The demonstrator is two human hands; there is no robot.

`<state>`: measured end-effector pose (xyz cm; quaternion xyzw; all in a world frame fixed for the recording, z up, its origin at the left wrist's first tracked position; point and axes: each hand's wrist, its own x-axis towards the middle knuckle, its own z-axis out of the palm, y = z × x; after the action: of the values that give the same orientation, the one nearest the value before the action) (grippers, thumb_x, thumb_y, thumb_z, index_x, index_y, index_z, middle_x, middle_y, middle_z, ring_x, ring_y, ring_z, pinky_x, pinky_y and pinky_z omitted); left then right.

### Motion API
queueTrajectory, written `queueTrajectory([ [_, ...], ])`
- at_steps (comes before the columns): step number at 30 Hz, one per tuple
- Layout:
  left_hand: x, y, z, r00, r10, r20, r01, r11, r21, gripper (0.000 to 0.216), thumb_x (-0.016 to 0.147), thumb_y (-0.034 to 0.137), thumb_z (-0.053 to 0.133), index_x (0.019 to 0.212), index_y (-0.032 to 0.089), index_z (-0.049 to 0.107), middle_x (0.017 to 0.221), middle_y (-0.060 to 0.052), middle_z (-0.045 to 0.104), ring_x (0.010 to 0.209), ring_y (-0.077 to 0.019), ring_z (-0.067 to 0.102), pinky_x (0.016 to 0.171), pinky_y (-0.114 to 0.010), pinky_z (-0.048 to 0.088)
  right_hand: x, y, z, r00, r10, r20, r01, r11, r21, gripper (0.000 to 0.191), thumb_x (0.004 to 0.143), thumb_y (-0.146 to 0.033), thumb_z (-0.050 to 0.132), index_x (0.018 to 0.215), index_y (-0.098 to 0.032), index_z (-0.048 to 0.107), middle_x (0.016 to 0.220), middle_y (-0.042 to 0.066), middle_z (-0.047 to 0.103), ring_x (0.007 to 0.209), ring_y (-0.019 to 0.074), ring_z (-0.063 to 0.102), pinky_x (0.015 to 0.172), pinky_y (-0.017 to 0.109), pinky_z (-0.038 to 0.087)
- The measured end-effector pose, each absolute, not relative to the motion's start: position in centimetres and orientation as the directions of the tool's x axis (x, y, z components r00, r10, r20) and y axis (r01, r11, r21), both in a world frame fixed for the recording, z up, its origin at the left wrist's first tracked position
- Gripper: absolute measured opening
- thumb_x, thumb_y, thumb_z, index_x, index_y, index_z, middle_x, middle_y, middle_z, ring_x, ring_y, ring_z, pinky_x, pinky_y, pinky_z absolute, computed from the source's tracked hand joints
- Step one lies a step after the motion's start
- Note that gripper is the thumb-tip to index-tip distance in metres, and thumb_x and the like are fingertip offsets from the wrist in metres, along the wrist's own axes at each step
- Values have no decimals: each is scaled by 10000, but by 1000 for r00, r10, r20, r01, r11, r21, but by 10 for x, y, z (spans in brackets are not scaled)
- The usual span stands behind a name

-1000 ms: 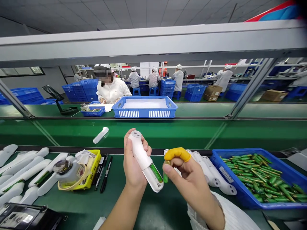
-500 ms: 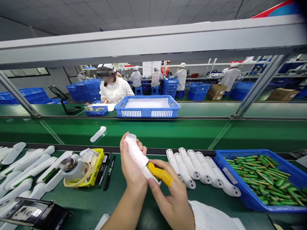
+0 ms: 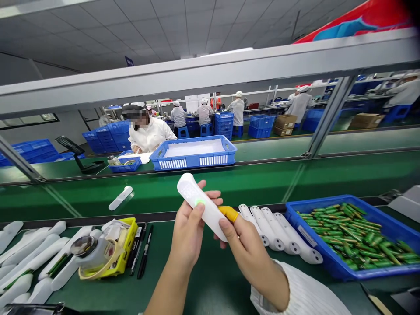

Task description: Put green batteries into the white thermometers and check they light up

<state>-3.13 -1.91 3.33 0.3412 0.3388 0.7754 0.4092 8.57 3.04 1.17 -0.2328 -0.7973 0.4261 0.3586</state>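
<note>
Both my hands hold one white handheld device (image 3: 200, 203) above the green bench, its face up and a green light glowing on it. My left hand (image 3: 189, 234) wraps its middle, thumb beside the light. My right hand (image 3: 244, 247), with a yellow finger cot (image 3: 229, 213) on the forefinger, grips the lower end. Several more white devices (image 3: 278, 234) lie in a row just right of my hands. A blue tray of green batteries (image 3: 348, 234) stands at the right.
White device shells (image 3: 29, 251) lie in a heap at the left, beside a yellow tray (image 3: 126, 245) with a tape roll and two black pens (image 3: 142, 249). One white part (image 3: 120, 197) rides the green conveyor. A person in white sits opposite behind a blue basket (image 3: 193, 153).
The device has been turned over from battery side up to face up, and a green light now glows. My right hand has slid from the battery bay to the lower end.
</note>
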Motion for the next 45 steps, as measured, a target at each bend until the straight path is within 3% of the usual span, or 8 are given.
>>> queueTrajectory([
  [10,-53,-27,29,-268,858,438,-367,-511,777,502,555,465,820,957,203,673,928,-50,645,969,-221,615,947,-341,465,93,22,23,-766,610,204,-30,283,-959,463,949,-537,277,780,-173,508,637,5,550,513,106,515,506,239,413],
  [15,-54,-22,23,-210,864,457,-379,-503,777,438,628,479,772,970,226,664,948,-35,569,1059,-228,554,1066,-408,355,95,28,21,-668,628,399,91,601,-794,460,939,-524,315,686,-186,497,610,13,514,563,140,489,513,266,374],
  [19,-52,-18,20,-189,879,439,-395,-477,785,452,631,503,760,967,220,655,965,-50,543,1200,-264,431,1069,-397,342,96,34,27,-678,592,436,106,665,-739,420,935,-485,363,677,-181,494,602,-1,498,537,125,451,500,256,327],
  [26,-50,-18,18,-155,919,361,-420,-392,818,521,597,523,775,990,202,655,972,-51,610,993,-209,558,950,-325,442,90,33,26,-704,591,394,-108,460,-881,366,913,-466,434,786,-153,576,629,-10,492,556,106,431,493,220,328],
  [33,-42,-18,29,-138,947,290,-191,-313,930,455,798,320,669,1222,200,551,1168,-86,609,1092,-231,556,956,-323,438,83,48,12,-556,747,366,-115,367,-923,460,889,-560,420,692,-158,524,565,-13,435,517,104,401,455,221,319],
  [40,-51,-16,26,-201,945,259,-160,-292,943,415,843,307,598,1238,195,538,1177,-74,607,1091,-227,556,900,-287,465,100,67,27,-644,672,366,114,557,-823,427,908,-523,401,771,-166,590,666,22,564,596,137,506,520,247,395],
  [43,-63,-9,17,-271,952,145,-215,-207,954,426,846,366,552,1207,141,556,1028,-95,646,917,-227,622,767,-288,505,126,109,29,-513,778,362,332,569,-752,351,905,-453,429,990,-168,616,869,70,659,789,202,602,689,307,472],
  [45,-74,-1,4,-335,942,-13,-267,-81,960,450,860,374,495,1218,103,532,879,-99,654,773,-212,640,698,-303,518,151,144,23,-325,904,276,616,424,-664,313,934,-330,373,1066,-151,593,1001,103,661,913,212,616,781,305,469],
])
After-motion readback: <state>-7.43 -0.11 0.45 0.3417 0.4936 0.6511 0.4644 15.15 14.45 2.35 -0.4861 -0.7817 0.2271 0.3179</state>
